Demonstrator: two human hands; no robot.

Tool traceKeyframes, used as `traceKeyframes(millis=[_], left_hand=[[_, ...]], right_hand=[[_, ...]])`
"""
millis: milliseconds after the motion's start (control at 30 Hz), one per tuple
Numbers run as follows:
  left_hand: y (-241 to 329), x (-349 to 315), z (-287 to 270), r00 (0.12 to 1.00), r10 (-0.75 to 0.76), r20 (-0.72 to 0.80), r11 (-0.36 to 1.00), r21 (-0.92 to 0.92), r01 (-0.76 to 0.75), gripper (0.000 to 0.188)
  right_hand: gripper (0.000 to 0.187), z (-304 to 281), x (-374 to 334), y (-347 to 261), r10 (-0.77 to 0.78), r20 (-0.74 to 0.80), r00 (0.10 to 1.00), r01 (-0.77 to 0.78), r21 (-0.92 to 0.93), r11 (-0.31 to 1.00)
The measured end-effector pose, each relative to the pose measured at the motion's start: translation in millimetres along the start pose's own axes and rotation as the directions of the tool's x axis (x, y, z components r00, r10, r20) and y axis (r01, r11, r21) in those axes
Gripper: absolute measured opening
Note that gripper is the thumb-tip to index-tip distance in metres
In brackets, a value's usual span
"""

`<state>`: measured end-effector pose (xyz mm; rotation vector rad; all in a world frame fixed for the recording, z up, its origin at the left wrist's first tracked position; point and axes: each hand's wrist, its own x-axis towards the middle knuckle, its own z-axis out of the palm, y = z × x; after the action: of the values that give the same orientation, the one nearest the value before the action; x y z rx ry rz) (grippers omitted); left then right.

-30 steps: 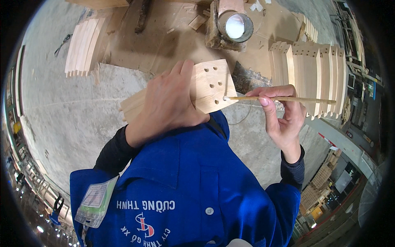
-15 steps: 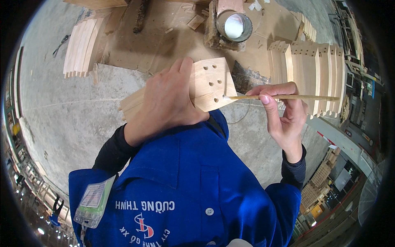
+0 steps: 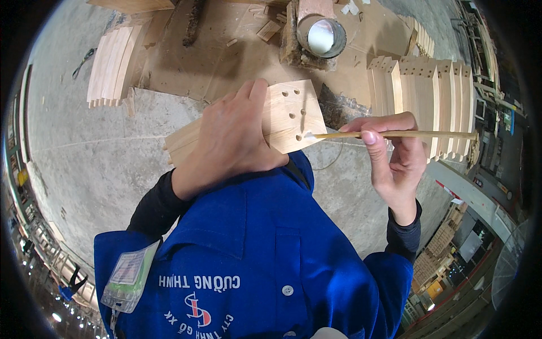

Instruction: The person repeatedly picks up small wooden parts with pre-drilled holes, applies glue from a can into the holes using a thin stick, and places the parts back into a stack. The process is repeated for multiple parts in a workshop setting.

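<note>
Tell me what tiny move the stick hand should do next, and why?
Perhaps the right hand should nudge the stick slightly left: its white tip shows just right of a hole in the wooden piece, which the left hand grips.

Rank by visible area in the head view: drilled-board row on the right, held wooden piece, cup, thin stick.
1. Drilled-board row
2. Held wooden piece, partly covered by the left hand
3. Cup
4. Thin stick, long but narrow

Nearness to the camera enlarges the held piece, so true sizes are unsure.
</note>
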<state>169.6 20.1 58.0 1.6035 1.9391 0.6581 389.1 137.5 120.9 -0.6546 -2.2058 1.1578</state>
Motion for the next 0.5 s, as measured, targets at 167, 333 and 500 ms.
traceKeyframes(millis=[167,333,500], left_hand=[[1.8,1.2,-0.7,1.000,-0.010,0.014,1.000,0.007,0.010,0.074],[1.7,1.3,0.2,1.000,0.003,0.008,1.000,0.004,-0.003,0.075],[1.5,0.7,1.1,0.999,-0.033,0.020,0.999,-0.013,0.033,0.078]], right_hand=[[0.009,2.0,4.0,-0.6,-0.038,0.068,0.997,0.044,-0.090,0.995],[0.008,7.1,4.3,3.3,-0.068,0.065,0.996,0.072,-0.066,0.995],[0.009,5.8,5.9,-0.4,-0.060,0.092,0.994,0.073,-0.145,0.987]])
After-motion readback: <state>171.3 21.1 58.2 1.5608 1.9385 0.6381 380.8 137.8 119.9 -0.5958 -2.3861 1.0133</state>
